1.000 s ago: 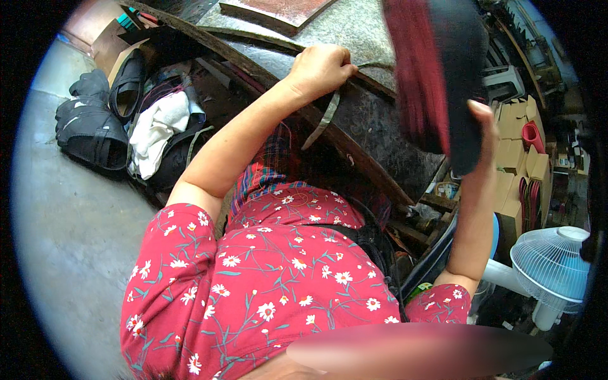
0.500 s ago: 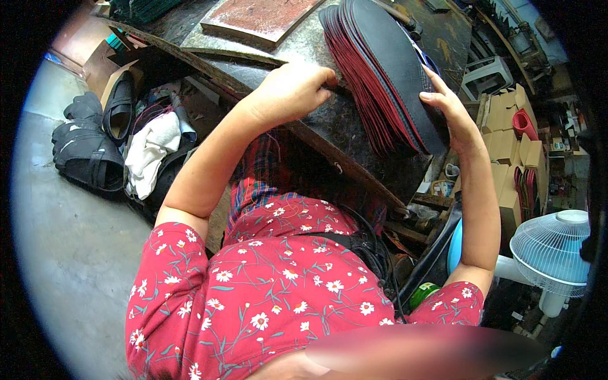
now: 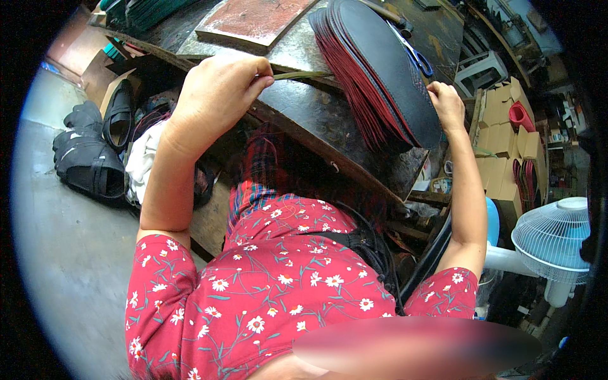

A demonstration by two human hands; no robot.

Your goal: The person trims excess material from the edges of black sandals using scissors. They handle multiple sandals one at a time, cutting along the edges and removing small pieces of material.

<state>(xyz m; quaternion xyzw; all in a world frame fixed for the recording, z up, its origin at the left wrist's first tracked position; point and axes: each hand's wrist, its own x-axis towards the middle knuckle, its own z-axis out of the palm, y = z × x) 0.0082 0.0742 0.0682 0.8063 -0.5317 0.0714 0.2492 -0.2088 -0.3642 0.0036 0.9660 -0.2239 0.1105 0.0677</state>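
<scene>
Left hand [image 3: 218, 88], 11 o'clock, pinches olive strap [image 3: 299, 75]; right hand [image 3: 447, 106], 2 o'clock, curled, contents unclear; sole stack [image 3: 377, 66], 1 o'clock, likely flexible, slide-prone, best clamped top-to-bottom.

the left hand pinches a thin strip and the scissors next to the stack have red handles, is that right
The colour is wrong: the head view shows the scissors next to the stack have blue handles. The left hand does pinch a thin strip.

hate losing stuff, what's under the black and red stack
Grey slab and dark tabletop show beside the stack; an olive strip reaches it from the left hand. Whatever's beneath is covered.
</scene>
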